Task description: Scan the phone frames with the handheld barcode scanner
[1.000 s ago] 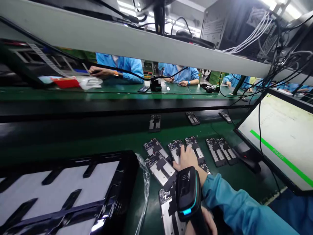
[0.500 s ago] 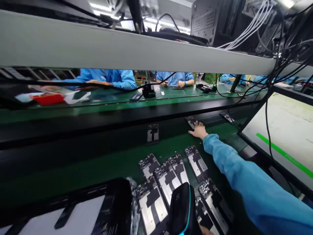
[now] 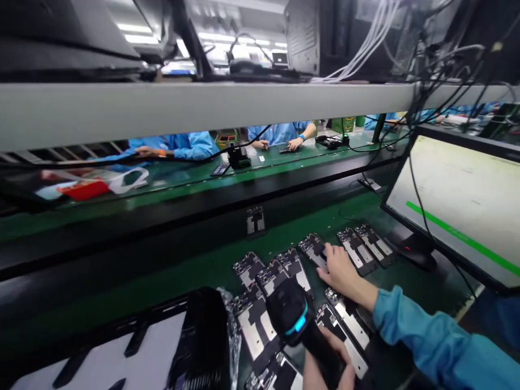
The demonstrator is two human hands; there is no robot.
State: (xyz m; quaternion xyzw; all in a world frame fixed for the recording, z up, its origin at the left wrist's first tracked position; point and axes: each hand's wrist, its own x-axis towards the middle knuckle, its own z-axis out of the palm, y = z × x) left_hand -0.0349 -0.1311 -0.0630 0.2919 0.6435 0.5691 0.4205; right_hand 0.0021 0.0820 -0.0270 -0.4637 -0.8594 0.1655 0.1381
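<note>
In the head view, my left hand (image 3: 331,355) grips the handle of a black barcode scanner (image 3: 289,311) with a lit blue strip. The scanner head is above several opened phones, with a phone (image 3: 255,319) partly below it. My right hand (image 3: 341,271) reaches in from the right, its fingers and thumb closed on the lower part of an opened phone (image 3: 312,246) with its circuit board exposed. Two more opened phones (image 3: 355,249) lie side by side to the right of that hand. Another phone (image 3: 292,265) lies to its left.
A single phone (image 3: 255,221) lies on the dark strip beyond. A monitor (image 3: 459,200) with a green bar stands at right, a black mouse (image 3: 412,253) before it. A black tray (image 3: 203,325) fills the lower left. A white shelf beam (image 3: 203,105) crosses above; co-workers sit opposite.
My right hand has come back from the dark strip toward me, and the phone it touched there is gone from that spot. The scanner has tilted, showing its blue light. The view has shifted.
</note>
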